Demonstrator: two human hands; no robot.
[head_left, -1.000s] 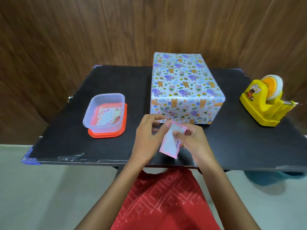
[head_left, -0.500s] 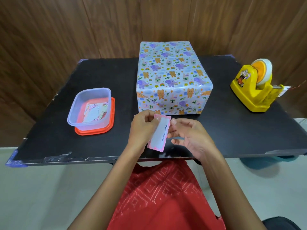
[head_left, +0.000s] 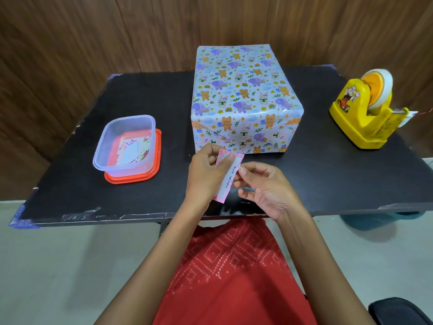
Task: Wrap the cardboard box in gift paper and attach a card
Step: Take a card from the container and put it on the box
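Left grip (head_left: 206,174) pinches card (head_left: 230,177) near top, right grip (head_left: 264,186) touches its edge, hold unclear; light, bendy, take by edges.

Box (head_left: 246,97) at table (head_left: 328,179) ctr, tub (head_left: 101,159) w/ cards (head_left: 132,151) L of it, tape dispenser (head_left: 365,113) R, card (head_left: 228,181) just before box.

A black table (head_left: 140,95) with chipped front edges stands against a brown wood-panelled wall (head_left: 70,31), on a pale grey floor (head_left: 58,266).

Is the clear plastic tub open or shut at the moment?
Open. The clear tub has nothing over its rim; it stands on an orange lid, and cards lie inside.
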